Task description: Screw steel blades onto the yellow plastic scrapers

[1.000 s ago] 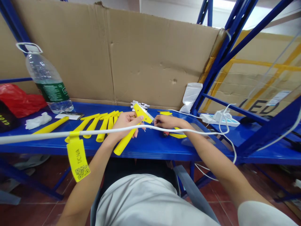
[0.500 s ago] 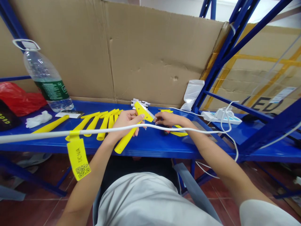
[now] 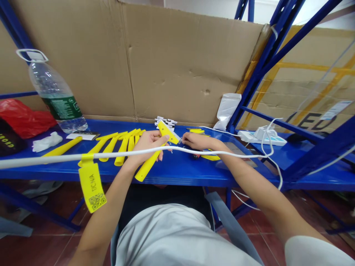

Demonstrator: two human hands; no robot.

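My left hand [image 3: 148, 143] is closed around a yellow scraper [image 3: 146, 167], its handle slanting toward me and its wide head tilted up to the right. A pale blade strip [image 3: 174, 133] runs along the head's far edge. My right hand [image 3: 194, 140] is pinched at the right end of that edge; whatever its fingers hold is hidden. Left of my hands, several yellow scrapers [image 3: 111, 147] lie in a row on the blue bench [image 3: 177, 173]. A red and black tool [image 3: 196, 156] and yellow pieces [image 3: 211, 157] lie under my right wrist.
A white cable [image 3: 124, 152] with a yellow tag [image 3: 92, 187] crosses in front of my forearms. Small white-and-black packets [image 3: 166, 122] lie behind the scraper. A water bottle [image 3: 59, 96] stands at left, a white pouch [image 3: 227, 111] and power strip [image 3: 260, 138] at right.
My right hand has shifted very slightly left along the scraper's head. My left hand keeps its hold, and the scraper has barely moved.
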